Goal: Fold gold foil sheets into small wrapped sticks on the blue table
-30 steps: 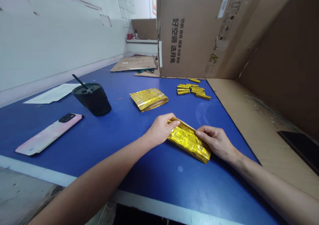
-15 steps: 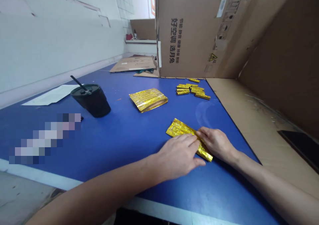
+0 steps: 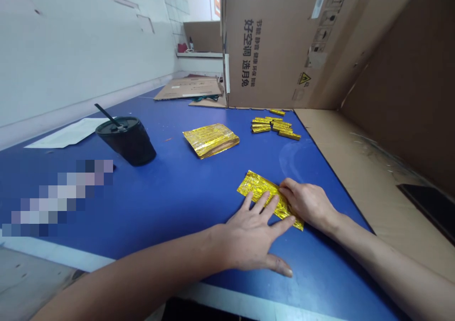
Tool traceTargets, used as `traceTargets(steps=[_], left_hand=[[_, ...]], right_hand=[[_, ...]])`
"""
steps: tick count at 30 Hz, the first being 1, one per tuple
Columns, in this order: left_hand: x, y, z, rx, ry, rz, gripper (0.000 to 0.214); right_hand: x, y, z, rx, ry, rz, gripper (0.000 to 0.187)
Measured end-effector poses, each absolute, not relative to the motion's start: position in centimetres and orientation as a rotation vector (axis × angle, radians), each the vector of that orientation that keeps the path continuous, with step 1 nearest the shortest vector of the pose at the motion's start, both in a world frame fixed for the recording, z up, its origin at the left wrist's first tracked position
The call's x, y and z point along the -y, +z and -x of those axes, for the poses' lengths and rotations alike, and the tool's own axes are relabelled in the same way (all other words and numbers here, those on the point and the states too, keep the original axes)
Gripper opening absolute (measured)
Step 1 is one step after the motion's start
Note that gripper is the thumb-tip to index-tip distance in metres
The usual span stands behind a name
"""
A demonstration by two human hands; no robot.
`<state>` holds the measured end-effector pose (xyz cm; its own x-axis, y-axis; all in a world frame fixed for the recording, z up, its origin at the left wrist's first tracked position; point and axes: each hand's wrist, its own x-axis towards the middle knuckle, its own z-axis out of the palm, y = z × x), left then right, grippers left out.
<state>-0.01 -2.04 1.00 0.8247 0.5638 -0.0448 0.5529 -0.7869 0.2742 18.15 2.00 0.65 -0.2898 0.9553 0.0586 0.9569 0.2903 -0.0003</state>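
A folded gold foil sheet (image 3: 256, 186) lies on the blue table (image 3: 185, 193) in front of me. My left hand (image 3: 254, 235) rests flat on the table with fingers spread, its fingertips on the near edge of the foil. My right hand (image 3: 309, 203) presses its curled fingers onto the foil's right side. Farther back lie a stack of gold foil sheets (image 3: 211, 140) and a cluster of small folded gold pieces (image 3: 273, 127).
A black lidded cup with a straw (image 3: 125, 140) stands at the left, a blurred flat object (image 3: 59, 197) nearer the table's front edge, white paper (image 3: 64, 134) behind. A tall cardboard box (image 3: 284, 41) walls the back; cardboard panels (image 3: 373, 169) line the right side.
My left hand left the foil's far corner, swept down over the sheet and now lies flat and spread at its near edge. The foil has become narrower. My right hand stayed on it.
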Motion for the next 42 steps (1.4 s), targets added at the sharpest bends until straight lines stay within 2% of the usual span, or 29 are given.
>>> traceTargets(steps=[7,10,14,17,21,29,33,36,42], left_hand=[[2.3,1.1,-0.3,-0.887,0.045,-2.667,0.083],[2.1,1.0,-0.3,-0.883,0.05,-2.676,0.085],[0.9,0.6,-0.1,-1.027,0.046,-2.649,0.087],[-0.3,0.3,0.1,-1.267,0.021,-2.578,0.086],[-1.0,0.4,0.4,-1.39,0.01,-2.533,0.088],[-0.2,1.3,0.0,-1.147,0.062,-2.582,0.082],[0.1,1.2,-0.2,-1.045,0.084,-2.542,0.083],[0.0,1.3,-0.1,-1.056,0.16,-2.478,0.07],[-0.3,2.0,0.2,-1.07,0.294,-2.339,0.029]], right_hand=[[-2.4,0.8,-18.5,2.43,-0.163,1.83,0.023],[-1.9,1.3,-18.6,2.335,-0.213,1.581,0.026],[-0.5,1.5,-17.8,2.399,0.071,1.113,0.034],[0.0,1.0,-16.9,2.556,0.266,1.007,0.052],[-0.5,0.3,-16.8,2.686,0.285,1.146,0.069],[-2.8,-0.4,-18.9,2.613,-0.146,1.597,0.067],[-3.0,-0.6,-19.2,2.56,-0.254,1.699,0.069],[-2.3,-0.1,-18.7,2.556,-0.16,1.63,0.067],[-0.5,1.2,-17.1,2.628,0.379,1.047,0.073]])
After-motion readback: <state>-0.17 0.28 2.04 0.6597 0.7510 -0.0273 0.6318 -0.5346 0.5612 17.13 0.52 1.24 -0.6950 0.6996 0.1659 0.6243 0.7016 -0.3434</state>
